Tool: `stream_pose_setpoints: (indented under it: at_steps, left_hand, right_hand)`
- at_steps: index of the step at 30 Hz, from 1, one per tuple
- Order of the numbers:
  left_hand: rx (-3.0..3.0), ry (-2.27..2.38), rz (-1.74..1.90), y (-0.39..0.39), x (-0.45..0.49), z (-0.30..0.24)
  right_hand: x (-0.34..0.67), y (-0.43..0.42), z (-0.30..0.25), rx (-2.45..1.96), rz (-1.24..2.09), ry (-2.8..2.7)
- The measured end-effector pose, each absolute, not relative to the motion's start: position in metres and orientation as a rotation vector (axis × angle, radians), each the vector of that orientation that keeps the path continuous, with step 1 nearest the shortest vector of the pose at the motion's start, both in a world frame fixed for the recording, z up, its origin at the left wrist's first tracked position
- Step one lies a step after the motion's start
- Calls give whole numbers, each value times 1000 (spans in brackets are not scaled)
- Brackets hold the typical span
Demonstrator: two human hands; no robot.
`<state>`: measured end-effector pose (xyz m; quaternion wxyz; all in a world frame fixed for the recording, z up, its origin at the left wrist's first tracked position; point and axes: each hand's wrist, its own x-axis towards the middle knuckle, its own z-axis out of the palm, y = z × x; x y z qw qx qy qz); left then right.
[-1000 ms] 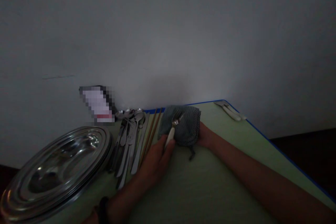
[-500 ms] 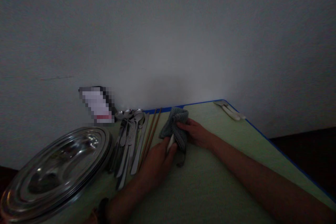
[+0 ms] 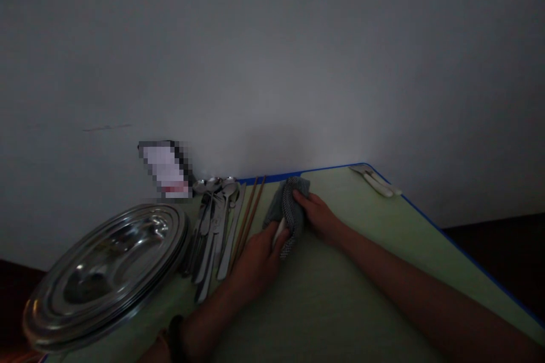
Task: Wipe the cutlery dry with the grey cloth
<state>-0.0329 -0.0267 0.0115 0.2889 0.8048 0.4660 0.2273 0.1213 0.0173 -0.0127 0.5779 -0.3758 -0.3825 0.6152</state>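
Observation:
Between my hands, over the middle of the table, is a grey-blue cloth (image 3: 293,201) with a dotted band. My left hand (image 3: 259,255) is closed on a white handle (image 3: 279,230); the rest of that utensil is hidden inside the cloth, so its kind does not show. My right hand (image 3: 317,212) grips the cloth from the right side, thumb on top, folding it around the utensil. Just left of my left hand lies a pair of wooden chopsticks (image 3: 252,210). Next to them is a row of metal spoons, forks and knives (image 3: 213,229).
A stack of shiny divided metal plates (image 3: 128,264) stands at the left. Behind the cutlery, a blurred-out phone-like screen (image 3: 164,167) leans against the grey wall (image 3: 272,57). White-handled cutlery (image 3: 377,181) lies near the far right corner of the green, blue-edged table (image 3: 340,295).
The cloth has shifted in my right hand, its dotted band now running lengthwise and a dangling end no longer showing. My left hand still holds the white handle. The view has moved slightly.

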Motion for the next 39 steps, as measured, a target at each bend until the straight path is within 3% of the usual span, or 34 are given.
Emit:
stream_pose_setpoints:
  at_steps: [7,17,27,39]
  left_hand:
    - [2054,1219,667,-25,-34,13]
    - [1920,1146,881,-25,-35,9]
    - [1824,1126,922,-30,-36,5]
    - [1507,1020,1093,-31,-33,10]
  right_hand:
    - [126,17,-8,-709,1663,-812]
    - [120,21,-14,-738,1475,-875]
    - [125,28,-9,-550,1776,-537]
    - [134,34,-11,-632,1751,-531]
